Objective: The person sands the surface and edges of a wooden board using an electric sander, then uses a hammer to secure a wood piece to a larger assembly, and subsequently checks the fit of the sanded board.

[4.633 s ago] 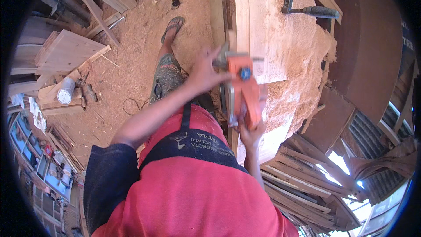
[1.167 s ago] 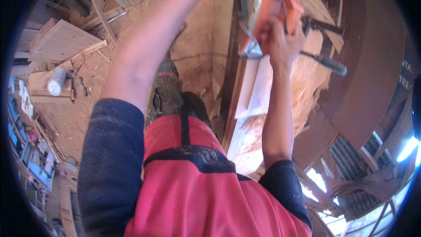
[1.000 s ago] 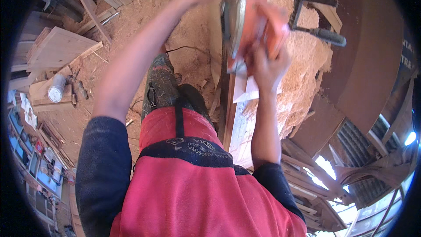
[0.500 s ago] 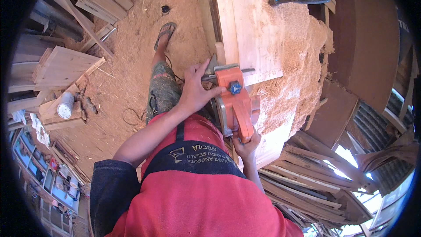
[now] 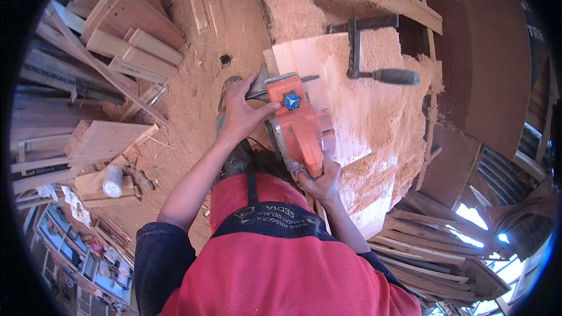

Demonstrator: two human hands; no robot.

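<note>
An orange electric planer [image 5: 294, 126] with a blue knob rests along the left edge of a pale board [image 5: 331, 76]. My right hand [image 5: 322, 182] is wrapped round its rear handle. At the planer's front left, my left hand [image 5: 240, 111] has its thumb on the orange body beside the knob, with the fingers along the metal side guide [image 5: 257, 85]. What lies under the planer is hidden. Beyond it, a dark metal clamp [image 5: 353, 50] with a black handle stands on the shavings-covered bench.
Thick wood shavings [image 5: 389, 134] cover the bench's right side. Stacked planks [image 5: 140, 50] lean at the far left, with a white can [image 5: 113, 181] nearer. More timber [image 5: 421, 246] is piled at the near right. Sawdust coats the floor [image 5: 193, 82].
The planer has moved forward along the board with both my hands on it. The view has shifted, so the clamp sits lower and more of the bench's far end shows.
</note>
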